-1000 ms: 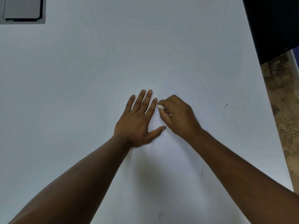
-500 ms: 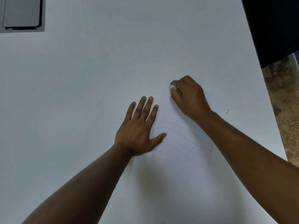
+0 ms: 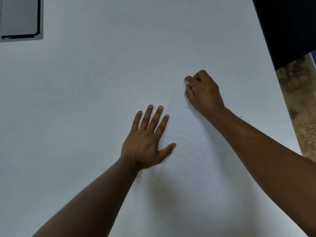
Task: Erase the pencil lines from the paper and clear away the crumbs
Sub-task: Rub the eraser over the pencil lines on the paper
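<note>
Counter (image 3: pixel 102 100): broad white surface under both of your arms. A grey recessed panel (image 3: pixel 19 18) sits far beyond your left fingertips, a dark block (image 3: pixel 287 28) far beyond your right knuckles.

Paper (image 3: pixel 186 185): white on white, edges hard to trace. It lies between your hands and runs back under your forearms.

Left hand (image 3: pixel 147 141): flat, fingers straight and spread, palm pressing the sheet's left edge, thumb tip pointing at the lines.

Right hand (image 3: pixel 203 93): fingers curled, pinching a small white eraser (image 3: pixel 186 82) whose tip just shows at your fingertips, touching the paper's far part.

Pencil lines (image 3: pixel 191 146): several faint curved strokes plainly remain, just right of your left thumb and behind your right wrist. Judged: erasing well short of done.

Crumbs: one dark fleck (image 3: pixel 187 107) beside your right palm; too small to be sure. Clearing not yet begun.
</note>
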A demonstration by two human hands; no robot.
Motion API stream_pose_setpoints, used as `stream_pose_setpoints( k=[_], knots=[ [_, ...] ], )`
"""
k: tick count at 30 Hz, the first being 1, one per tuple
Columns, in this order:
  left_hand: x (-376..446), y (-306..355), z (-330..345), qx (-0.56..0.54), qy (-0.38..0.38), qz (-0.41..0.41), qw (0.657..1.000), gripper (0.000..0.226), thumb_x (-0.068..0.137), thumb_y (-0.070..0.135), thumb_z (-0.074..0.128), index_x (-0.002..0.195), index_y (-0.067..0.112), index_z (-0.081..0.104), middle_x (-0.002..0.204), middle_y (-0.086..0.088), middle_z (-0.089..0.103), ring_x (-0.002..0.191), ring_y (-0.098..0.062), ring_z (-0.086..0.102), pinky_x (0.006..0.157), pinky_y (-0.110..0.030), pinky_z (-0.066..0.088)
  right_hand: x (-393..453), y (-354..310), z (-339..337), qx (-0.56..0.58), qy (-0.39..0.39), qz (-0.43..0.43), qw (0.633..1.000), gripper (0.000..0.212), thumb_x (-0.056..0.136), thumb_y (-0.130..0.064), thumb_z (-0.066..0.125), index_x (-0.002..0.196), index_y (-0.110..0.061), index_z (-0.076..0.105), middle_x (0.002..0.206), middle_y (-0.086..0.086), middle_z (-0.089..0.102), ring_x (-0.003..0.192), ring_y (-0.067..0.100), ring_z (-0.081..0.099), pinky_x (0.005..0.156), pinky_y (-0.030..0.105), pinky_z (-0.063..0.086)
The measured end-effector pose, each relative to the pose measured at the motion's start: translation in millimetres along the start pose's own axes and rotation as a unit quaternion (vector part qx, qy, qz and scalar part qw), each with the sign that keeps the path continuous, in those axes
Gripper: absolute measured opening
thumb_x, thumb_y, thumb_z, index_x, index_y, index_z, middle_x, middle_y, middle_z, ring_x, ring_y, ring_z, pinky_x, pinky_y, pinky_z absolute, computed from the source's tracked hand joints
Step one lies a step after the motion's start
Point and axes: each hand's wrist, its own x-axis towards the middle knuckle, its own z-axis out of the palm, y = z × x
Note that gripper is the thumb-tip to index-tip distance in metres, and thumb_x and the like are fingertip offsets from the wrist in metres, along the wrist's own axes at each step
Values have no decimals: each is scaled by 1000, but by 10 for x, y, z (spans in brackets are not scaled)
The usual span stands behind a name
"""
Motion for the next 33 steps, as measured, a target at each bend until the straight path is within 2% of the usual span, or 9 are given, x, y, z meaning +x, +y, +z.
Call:
stream_pose_setpoints(
  k=[4, 8, 11, 15, 18, 21, 26, 29, 33],
  knots=[
    [-13, -3, 12, -1, 17, 3, 1000, 89, 99, 74, 22, 165, 16, 11, 173, -7, -3, 159, -29, -11, 128, -55, 5, -287, -272, -35, 104, -44, -89, 990, 22, 88, -5, 65, 109, 0, 71, 91, 14, 58, 78, 26, 60, 69, 32, 53],
    [-8, -5, 23, -5, 26, 7, 1000, 90, 99, 74, 23, 165, 14, 10, 173, -7, -1, 159, -29, -10, 128, -54, 3, -462, -431, 28, 96, -96, -140, 981, 16, 92, -9, 62, 102, 0, 70, 89, 13, 57, 76, 26, 59, 64, 38, 53],
    [-6, 0, 20, -3, 15, 3, 1000, 89, 99, 74, 21, 166, 16, 7, 173, -6, -4, 159, -28, -13, 128, -53, 1, -200, -295, 69, 73, -51, -121, 989, 19, 96, -11, 56, 88, 3, 67, 84, 16, 57, 73, 31, 59, 64, 43, 53],
    [-8, -1, 5, -4, 0, -4, 1000, 89, 98, 76, 14, 165, 19, 0, 173, -3, -12, 158, -25, -20, 128, -52, -2, 150, -91, 99, 44, -11, -41, 998, 33, 97, -23, 46, 94, 0, 69, 88, 13, 56, 77, 28, 58, 68, 44, 54],
    [-8, -3, 2, -5, -3, -5, 1000, 90, 98, 77, 14, 165, 19, -1, 172, -3, -14, 157, -25, -21, 128, -53, -2, 203, -69, 51, 55, 8, 1, 998, 32, 94, -23, 46, 92, -4, 71, 86, 11, 57, 77, 26, 59, 69, 43, 54],
    [-7, -8, 10, -7, 14, -2, 1000, 89, 99, 75, 18, 165, 17, 5, 173, -5, -7, 158, -26, -16, 128, -53, 0, -130, -250, -30, 64, 15, -17, 998, 22, 96, -18, 56, 100, -5, 73, 87, 11, 61, 79, 27, 62, 71, 37, 53],
    [-5, -9, 30, -12, 30, 6, 999, 90, 99, 75, 19, 166, 16, 9, 174, -6, -1, 159, -28, -10, 128, -54, 2, -751, -551, -2, 91, -65, -77, 991, 21, 98, -16, 56, 100, -2, 72, 88, 10, 61, 77, 26, 58, 69, 40, 53],
    [-11, -8, 28, -9, 38, 7, 999, 89, 99, 73, 23, 165, 14, 14, 173, -8, 3, 160, -29, -7, 128, -54, 3, -610, -417, 44, 67, -42, -94, 992, 20, 98, -13, 57, 100, 1, 71, 88, 13, 62, 76, 29, 59, 68, 40, 53],
    [-24, 5, 16, -1, 31, 2, 1000, 89, 99, 73, 23, 165, 14, 12, 174, -6, -1, 159, -27, -10, 128, -54, 4, -290, -89, 24, 16, 11, -27, 999, 28, 98, -17, 49, 91, 1, 69, 85, 15, 58, 74, 30, 57, 65, 41, 52]
  ],
)
